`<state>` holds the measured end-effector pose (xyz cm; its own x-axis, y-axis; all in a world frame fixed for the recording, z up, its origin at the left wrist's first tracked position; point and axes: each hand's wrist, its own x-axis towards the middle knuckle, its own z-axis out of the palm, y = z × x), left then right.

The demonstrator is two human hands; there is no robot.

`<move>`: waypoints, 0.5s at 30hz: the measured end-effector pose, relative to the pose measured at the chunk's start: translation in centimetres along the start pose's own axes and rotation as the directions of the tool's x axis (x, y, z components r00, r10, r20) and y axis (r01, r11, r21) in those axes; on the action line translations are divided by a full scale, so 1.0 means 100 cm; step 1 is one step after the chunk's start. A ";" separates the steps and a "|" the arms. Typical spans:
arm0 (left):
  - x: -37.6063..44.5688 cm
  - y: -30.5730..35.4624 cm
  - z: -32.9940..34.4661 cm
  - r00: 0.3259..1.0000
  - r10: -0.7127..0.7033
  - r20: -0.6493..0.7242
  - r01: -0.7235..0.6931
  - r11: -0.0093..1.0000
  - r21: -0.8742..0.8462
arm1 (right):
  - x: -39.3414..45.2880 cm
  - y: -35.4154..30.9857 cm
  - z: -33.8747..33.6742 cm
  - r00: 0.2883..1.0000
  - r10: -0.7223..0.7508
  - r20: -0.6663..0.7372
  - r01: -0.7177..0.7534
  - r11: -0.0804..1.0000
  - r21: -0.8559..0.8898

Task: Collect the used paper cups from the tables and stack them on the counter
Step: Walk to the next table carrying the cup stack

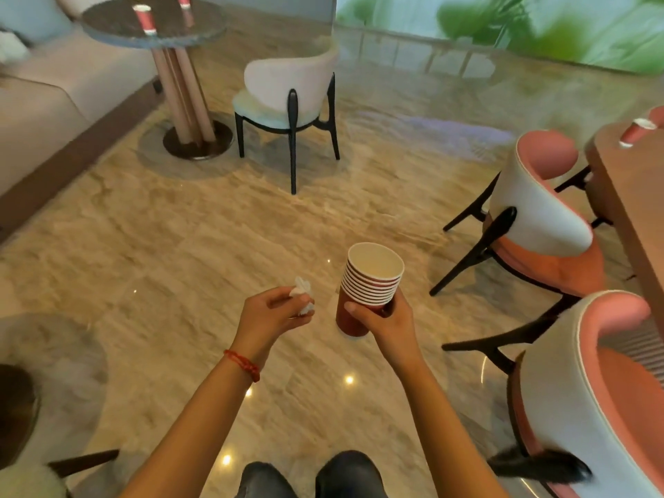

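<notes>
With the stack gripped in the right hand and a tissue pinched in the left hand, the stack should be kept upright until the cups on the round table are reached.

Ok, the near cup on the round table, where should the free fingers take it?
Grip the cup round its red mid-wall, coming from the near side. It stands upright near the round table edge. The left hand holds a tissue; the right hand holds the cup stack.
</notes>
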<state>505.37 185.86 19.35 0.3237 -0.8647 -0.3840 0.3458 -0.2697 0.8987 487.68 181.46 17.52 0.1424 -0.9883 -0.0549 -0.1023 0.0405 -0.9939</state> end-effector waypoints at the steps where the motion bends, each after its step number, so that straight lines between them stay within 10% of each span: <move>1: 0.010 0.005 -0.002 1.000 0.003 -0.009 -0.003 1.000 -0.010 | 0.013 -0.001 0.005 1.000 0.000 0.022 0.000 1.000 -0.001; 15: 0.124 0.069 -0.058 0.905 0.090 -0.416 -0.155 0.980 -0.124 | 0.198 -0.019 0.128 0.863 -0.018 0.505 0.016 1.000 0.008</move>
<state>516.84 175.76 19.58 0.6906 -0.6303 -0.3546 0.3983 -0.0777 0.9140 503.27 163.72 17.08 0.6218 -0.7793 -0.0775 -0.0920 0.0255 -0.9954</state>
